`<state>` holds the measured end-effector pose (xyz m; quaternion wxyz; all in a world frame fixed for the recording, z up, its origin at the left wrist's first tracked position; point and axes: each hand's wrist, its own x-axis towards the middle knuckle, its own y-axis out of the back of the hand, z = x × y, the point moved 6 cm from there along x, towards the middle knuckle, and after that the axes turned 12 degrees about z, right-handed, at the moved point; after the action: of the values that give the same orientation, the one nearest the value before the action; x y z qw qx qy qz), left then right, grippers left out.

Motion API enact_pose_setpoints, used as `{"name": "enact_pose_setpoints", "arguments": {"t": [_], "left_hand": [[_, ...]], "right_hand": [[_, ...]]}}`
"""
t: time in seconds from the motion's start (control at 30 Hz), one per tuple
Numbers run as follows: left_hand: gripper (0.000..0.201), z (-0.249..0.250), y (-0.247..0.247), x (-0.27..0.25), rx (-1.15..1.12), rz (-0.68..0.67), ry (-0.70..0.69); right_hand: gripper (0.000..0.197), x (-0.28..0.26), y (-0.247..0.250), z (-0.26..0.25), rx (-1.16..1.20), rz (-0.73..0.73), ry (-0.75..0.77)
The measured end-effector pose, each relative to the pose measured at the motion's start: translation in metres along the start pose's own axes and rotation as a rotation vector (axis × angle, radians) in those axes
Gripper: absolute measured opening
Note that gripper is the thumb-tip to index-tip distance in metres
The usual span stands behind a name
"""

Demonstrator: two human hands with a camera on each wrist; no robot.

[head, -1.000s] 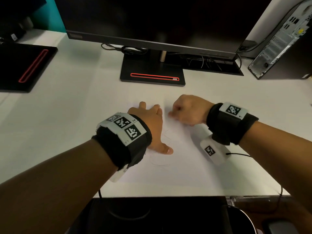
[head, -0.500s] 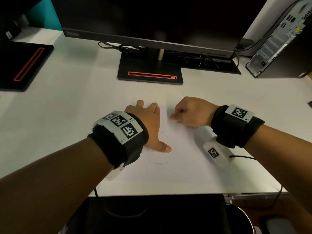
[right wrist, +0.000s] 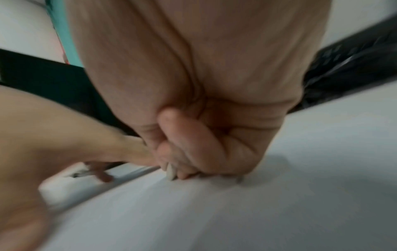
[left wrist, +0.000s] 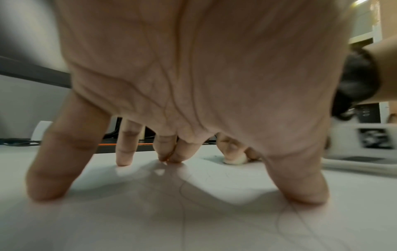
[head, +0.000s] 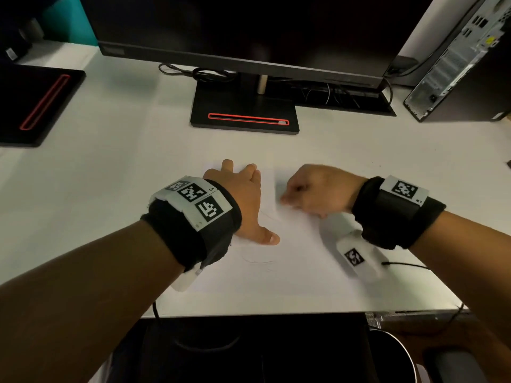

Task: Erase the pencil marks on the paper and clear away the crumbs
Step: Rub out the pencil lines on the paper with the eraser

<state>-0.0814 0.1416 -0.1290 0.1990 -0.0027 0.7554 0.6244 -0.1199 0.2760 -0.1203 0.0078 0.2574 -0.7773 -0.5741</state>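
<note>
A white sheet of paper (head: pixel 293 272) lies on the white desk with faint pencil marks (head: pixel 258 261) near its middle. My left hand (head: pixel 246 200) presses flat on the paper with spread, straight fingers (left wrist: pixel 51 178). My right hand (head: pixel 312 192) is curled just right of it, blurred, and pinches a small white eraser (left wrist: pixel 234 160) against the paper. The eraser (right wrist: pixel 171 171) shows as a pale sliver under the curled fingers in the right wrist view. Thin pencil lines (left wrist: pixel 287 219) run under my left thumb.
A black monitor stand (head: pixel 244 113) with a red stripe stands behind the paper under the monitor (head: pixel 240 31). A second black stand (head: pixel 36 103) lies far left, a computer tower (head: pixel 464 56) far right. The desk's front edge (head: pixel 276 313) is close below the paper.
My right hand has shifted slightly over the paper and is now motion-blurred. The left hand stays pressed in the same spot.
</note>
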Motion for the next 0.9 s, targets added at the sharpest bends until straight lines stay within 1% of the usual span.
{"name": "enact_pose_setpoints", "arguments": {"t": [0.07, 0.17, 0.2, 0.23, 0.3, 0.33, 0.43, 0.47, 0.5, 0.57, 0.6, 0.73, 0.77, 0.83, 0.9], "left_hand": [[0.130, 0.001, 0.000, 0.000, 0.018, -0.005, 0.002], [0.130, 0.001, 0.000, 0.001, 0.012, -0.012, 0.004], [0.131, 0.001, 0.000, 0.001, 0.017, -0.013, 0.001], [0.131, 0.001, 0.000, 0.001, 0.020, -0.011, -0.001], [0.130, 0.001, 0.000, 0.001, 0.020, -0.014, 0.001], [0.130, 0.001, 0.000, 0.000, 0.021, -0.017, 0.003], [0.130, 0.001, 0.001, -0.001, 0.013, -0.015, 0.008], [0.130, 0.001, 0.001, 0.000, 0.016, -0.012, 0.006], [0.130, 0.001, 0.001, 0.000, 0.019, -0.011, 0.005], [0.130, 0.001, 0.001, 0.000, 0.022, -0.018, 0.007], [0.130, 0.001, 0.001, 0.000, 0.026, -0.023, 0.007], [0.130, 0.001, 0.002, -0.001, 0.014, -0.017, 0.011], [0.130, 0.002, 0.002, 0.000, 0.019, -0.014, 0.008], [0.130, 0.002, 0.002, -0.001, 0.021, -0.020, 0.007], [0.131, 0.001, 0.002, -0.001, 0.019, -0.025, 0.007]], "right_hand": [[0.038, 0.002, 0.008, 0.005, -0.015, 0.052, -0.021], [0.037, -0.004, -0.008, -0.009, -0.046, -0.009, 0.072], [0.036, -0.006, -0.009, -0.010, -0.035, -0.030, 0.071], [0.036, -0.004, -0.007, -0.007, -0.011, -0.034, 0.043], [0.036, 0.000, 0.004, 0.003, 0.011, 0.011, -0.022], [0.035, 0.001, 0.006, 0.004, -0.001, 0.029, -0.024], [0.034, -0.006, -0.007, -0.008, -0.040, -0.012, 0.059], [0.034, -0.007, -0.009, -0.009, -0.029, -0.035, 0.059], [0.035, -0.006, -0.007, -0.005, 0.001, -0.042, 0.026], [0.035, -0.003, 0.006, 0.008, 0.043, 0.005, -0.056], [0.035, -0.003, 0.009, 0.010, 0.038, 0.018, -0.069], [0.035, -0.011, -0.008, -0.003, -0.010, -0.063, 0.016], [0.035, -0.010, -0.006, 0.000, 0.010, -0.061, -0.003], [0.035, -0.006, 0.006, 0.012, 0.048, -0.004, -0.067], [0.034, -0.007, 0.008, 0.015, 0.015, 0.029, -0.054]]}}
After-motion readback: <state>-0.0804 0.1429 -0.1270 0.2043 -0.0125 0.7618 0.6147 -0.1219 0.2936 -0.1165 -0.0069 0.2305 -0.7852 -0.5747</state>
